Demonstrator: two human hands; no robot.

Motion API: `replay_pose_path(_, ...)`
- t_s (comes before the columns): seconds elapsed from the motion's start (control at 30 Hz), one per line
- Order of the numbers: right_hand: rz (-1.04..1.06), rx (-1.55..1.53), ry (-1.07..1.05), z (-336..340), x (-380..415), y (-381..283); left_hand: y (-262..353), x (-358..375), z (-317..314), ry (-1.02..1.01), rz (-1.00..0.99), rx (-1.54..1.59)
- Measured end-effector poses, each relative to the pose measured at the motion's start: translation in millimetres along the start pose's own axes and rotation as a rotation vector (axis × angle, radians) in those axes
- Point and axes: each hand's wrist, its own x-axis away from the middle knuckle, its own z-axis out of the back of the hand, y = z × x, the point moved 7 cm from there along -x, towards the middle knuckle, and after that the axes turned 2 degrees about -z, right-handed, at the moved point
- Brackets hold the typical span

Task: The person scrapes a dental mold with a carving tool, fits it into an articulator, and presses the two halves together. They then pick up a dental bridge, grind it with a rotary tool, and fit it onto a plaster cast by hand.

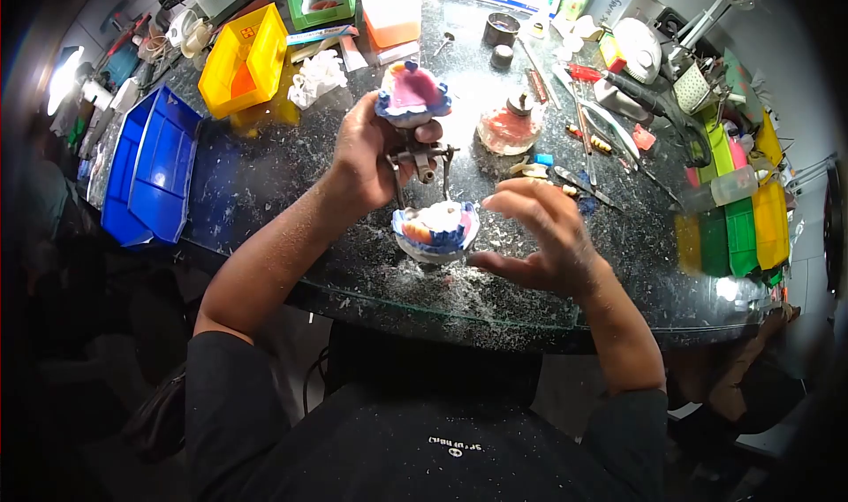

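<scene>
- Risk sat with my left hand (pixel 375 153): clenched on the hinged articulator (pixel 422 162), lower cast (pixel 437 230) touching the worktop (pixel 265 175); it might tip.
- My right hand (pixel 543 237), released, hovered beside; a bump could have jarred it.

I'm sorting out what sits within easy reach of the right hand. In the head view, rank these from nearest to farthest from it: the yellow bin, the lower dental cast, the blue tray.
From the right hand:
1. Lower dental cast, just to its left, at the near table edge.
2. Yellow bin, far back on the left.
3. Blue tray, at the table's far left edge.
</scene>
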Motion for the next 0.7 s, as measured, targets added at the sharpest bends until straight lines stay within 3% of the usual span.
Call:
replay_pose_path(0.1,0.051,0.027,0.003,0,0,-10,-8,7,-5,0.133,0.061,-0.038)
replay_pose_path(0.23,0.057,0.034,-0.010,0,2,-14,-6,6,-7,-0.062,0.039,-0.158)
replay_pose_path(0.33,0.071,0.034,0.015,2,0,-18,-3,0,-3,0.052,-0.104,-0.178)
replay_pose_path(0.43,0.076,0.000,0.041,4,-2,-21,-3,0,-7,-0.082,-0.082,-0.169)
replay_pose_path(0.5,0.069,-0.014,0.052,7,-2,-22,-1,12,-20,-0.064,-0.137,-0.358)
replay_pose_path(0.7,0.054,-0.015,0.053,12,-3,-21,-19,1,-3,-0.206,0.003,-0.239)
